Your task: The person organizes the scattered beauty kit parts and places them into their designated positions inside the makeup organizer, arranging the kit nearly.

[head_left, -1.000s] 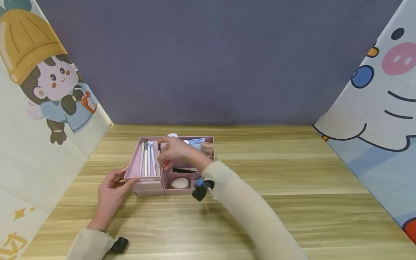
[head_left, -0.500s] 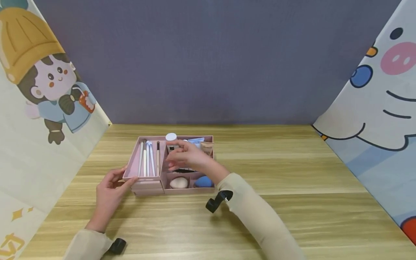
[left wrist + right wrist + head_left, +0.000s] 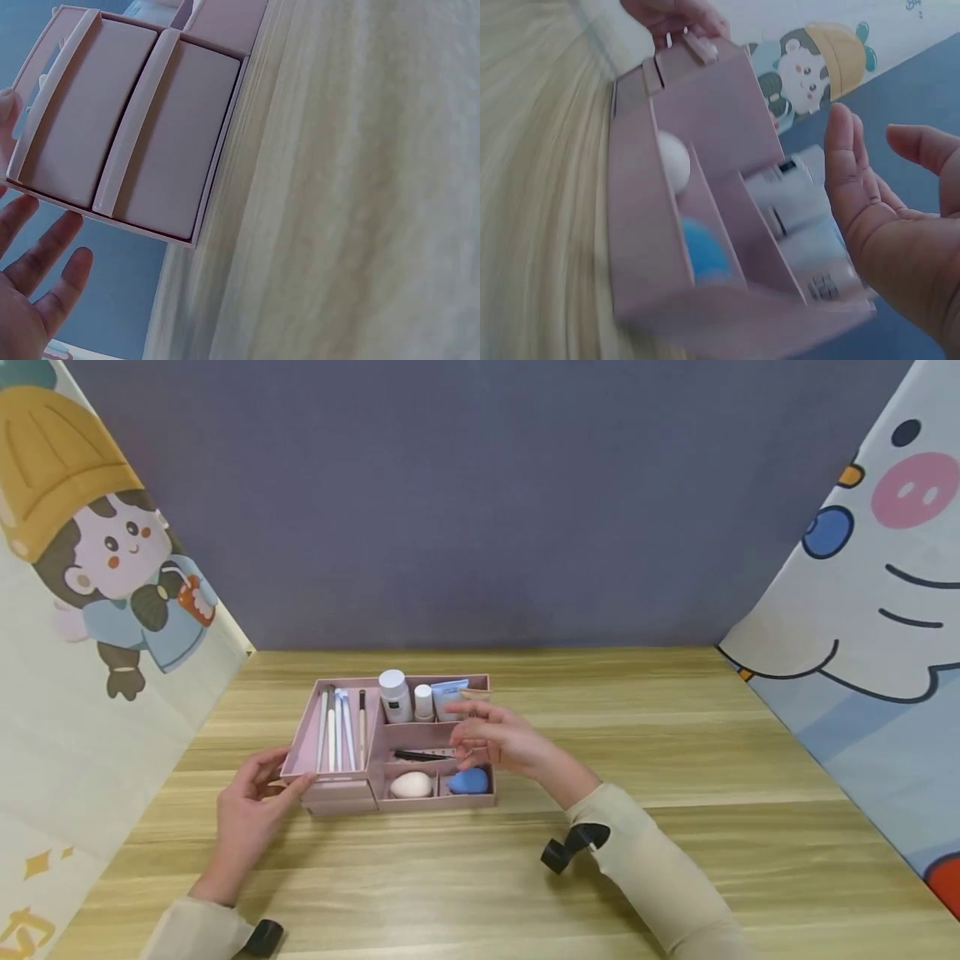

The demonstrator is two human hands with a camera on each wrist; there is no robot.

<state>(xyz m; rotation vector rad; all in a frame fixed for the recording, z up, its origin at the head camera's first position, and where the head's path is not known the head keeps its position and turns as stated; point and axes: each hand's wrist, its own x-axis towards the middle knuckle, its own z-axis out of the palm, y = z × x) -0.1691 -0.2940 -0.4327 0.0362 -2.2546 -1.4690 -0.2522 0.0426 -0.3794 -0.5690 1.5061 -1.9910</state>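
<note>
A pink makeup organizer (image 3: 341,795) stands on the table. My left hand (image 3: 249,806) holds its front left corner, thumb at the rim and fingertips against the side. Several makeup brushes (image 3: 332,735) lie in the left tray, and a dark-tipped brush (image 3: 362,731) lies apart from them. My right hand (image 3: 512,745), holding nothing, hovers over the right end with fingers loosely extended. Below it are a black pencil-like item (image 3: 420,756), a white makeup sponge (image 3: 412,785) and a blue makeup sponge (image 3: 468,782). Two drawers (image 3: 90,105) are closed in the left wrist view.
A white-capped bottle (image 3: 394,697), a smaller capped bottle (image 3: 423,702) and a light blue tube (image 3: 448,695) stand in the back compartment. My right hand partly covers a beige tube. Beyond the wooden table (image 3: 637,718) is a grey-blue panel (image 3: 480,510).
My right hand has let go of the dark-tipped brush in the left tray and moved right, uncovering the bottles and the blue sponge. The left hand stays at the corner.
</note>
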